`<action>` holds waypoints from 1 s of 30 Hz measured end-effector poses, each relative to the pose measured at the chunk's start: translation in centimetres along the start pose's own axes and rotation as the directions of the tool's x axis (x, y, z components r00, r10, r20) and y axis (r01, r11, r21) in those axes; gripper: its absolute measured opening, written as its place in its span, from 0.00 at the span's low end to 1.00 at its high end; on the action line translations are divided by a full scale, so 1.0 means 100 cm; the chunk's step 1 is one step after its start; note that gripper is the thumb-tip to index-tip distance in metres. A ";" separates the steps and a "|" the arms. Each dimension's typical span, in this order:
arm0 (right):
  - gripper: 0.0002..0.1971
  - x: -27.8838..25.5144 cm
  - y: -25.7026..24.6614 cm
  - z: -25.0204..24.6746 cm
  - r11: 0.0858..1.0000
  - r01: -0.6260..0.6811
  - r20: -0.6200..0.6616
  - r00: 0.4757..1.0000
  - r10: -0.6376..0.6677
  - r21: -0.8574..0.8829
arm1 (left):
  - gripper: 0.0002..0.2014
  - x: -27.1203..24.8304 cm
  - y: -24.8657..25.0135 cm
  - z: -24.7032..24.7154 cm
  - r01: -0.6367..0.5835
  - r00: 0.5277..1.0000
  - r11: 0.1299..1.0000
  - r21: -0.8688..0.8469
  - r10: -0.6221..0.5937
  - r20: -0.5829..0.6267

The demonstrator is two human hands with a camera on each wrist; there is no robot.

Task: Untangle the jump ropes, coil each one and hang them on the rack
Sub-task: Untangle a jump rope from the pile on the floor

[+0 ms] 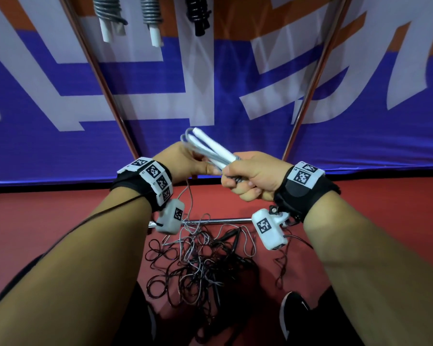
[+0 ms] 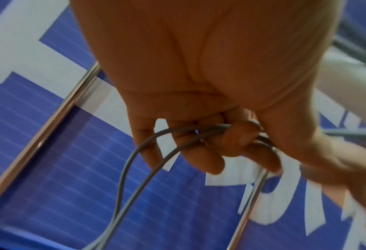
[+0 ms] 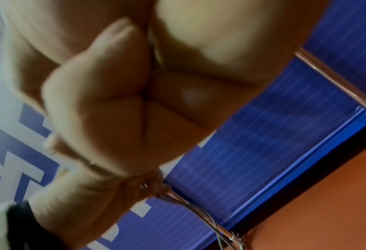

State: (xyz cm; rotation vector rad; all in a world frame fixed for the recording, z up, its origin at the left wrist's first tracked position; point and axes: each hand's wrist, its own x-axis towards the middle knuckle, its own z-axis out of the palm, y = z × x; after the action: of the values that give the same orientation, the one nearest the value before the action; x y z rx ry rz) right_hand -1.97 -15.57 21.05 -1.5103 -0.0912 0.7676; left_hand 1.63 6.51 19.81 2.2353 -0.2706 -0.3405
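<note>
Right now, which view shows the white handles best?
Head view: both white handles show, gripped by the right hand. Left wrist catches only a blurred pale edge; right wrist is filled by the fist, handles hidden.

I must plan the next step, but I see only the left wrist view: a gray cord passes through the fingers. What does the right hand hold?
Observer: The right hand grips a folded gray rope together with its white handles.
Operator: Is any rope already hung?
Observer: On the rack hang two gray coils and one black coil.
Operator: Is more work left?
Observer: Yes, a tangle of black and gray cords lies on the red floor, near the feet.
</note>
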 end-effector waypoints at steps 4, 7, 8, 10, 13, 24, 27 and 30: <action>0.09 -0.007 0.005 0.004 0.992 -0.095 0.136 0.985 0.106 -0.084 | 0.05 -0.005 0.005 -0.016 -0.206 0.970 0.978 0.045 0.198 0.138; 0.07 -0.011 0.004 0.003 0.980 -0.143 0.239 0.955 0.174 -0.141 | 0.08 -0.012 0.006 -0.017 -0.177 0.964 0.964 -0.196 0.210 0.162; 0.08 -0.011 0.004 0.002 0.974 -0.158 0.254 0.947 0.197 -0.163 | 0.09 -0.013 0.007 -0.017 -0.146 0.967 0.959 -0.244 0.190 0.168; 0.05 -0.012 0.004 0.002 0.957 -0.191 0.275 0.929 0.248 -0.220 | 0.11 -0.015 0.010 -0.016 -0.091 0.971 0.957 -0.277 0.147 0.189; 0.07 -0.010 0.009 0.005 0.923 -0.237 0.272 0.907 0.322 -0.303 | 0.18 -0.019 0.013 -0.014 -0.047 0.966 0.966 -0.253 0.108 0.234; 0.04 -0.006 0.017 0.004 0.708 -0.325 -0.021 0.916 0.401 -0.627 | 0.17 -0.020 0.019 -0.006 -0.097 0.938 0.992 -0.080 0.118 0.325; 0.10 0.003 0.023 0.001 0.617 -0.334 -0.139 0.929 0.342 -0.713 | 0.16 -0.017 0.019 -0.002 -0.129 0.944 0.991 -0.026 0.131 0.304; 0.15 0.010 0.030 -0.002 0.560 -0.354 -0.268 0.935 0.232 -0.749 | 0.15 -0.014 0.019 0.004 -0.152 0.954 0.986 0.068 0.128 0.272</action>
State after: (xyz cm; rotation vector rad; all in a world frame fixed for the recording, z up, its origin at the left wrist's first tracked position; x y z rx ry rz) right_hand -2.29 -15.59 17.90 -2.4916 -0.0755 0.9455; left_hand 0.00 5.48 21.31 2.2399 -0.5960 -0.5637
